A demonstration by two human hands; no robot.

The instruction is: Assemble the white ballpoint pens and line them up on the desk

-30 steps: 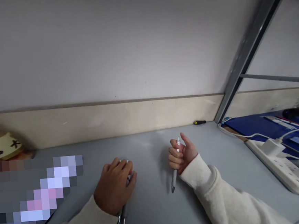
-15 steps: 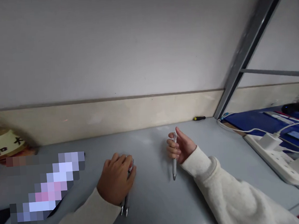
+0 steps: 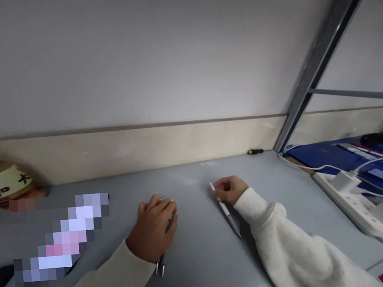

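My right hand [image 3: 231,190] pinches a white pen [image 3: 229,215] near its upper end, fingers closed around it. The pen slants over the desk, its silver end pointing toward me and to the right. Further left, my left hand [image 3: 153,230] lies palm down with fingers curled over a pair of pens [image 3: 162,270]. Only the silver ends of those pens show below the hand, with a bit of clear plastic by the fingertips. The palm hides the rest of them.
A small yellow-and-black screwdriver [image 3: 256,151] lies against the wall. On the right are a white power strip [image 3: 355,208] with plugged-in adapters and a blue mat [image 3: 315,156]. At left stand a labelled jar [image 3: 7,182] and a pixelated flat object [image 3: 66,237]. A metal post [image 3: 298,88] rises at the back right.
My right hand has turned palm down, and its pen has swung from nearly upright to a slant, lower end to the right. My left hand has barely shifted.
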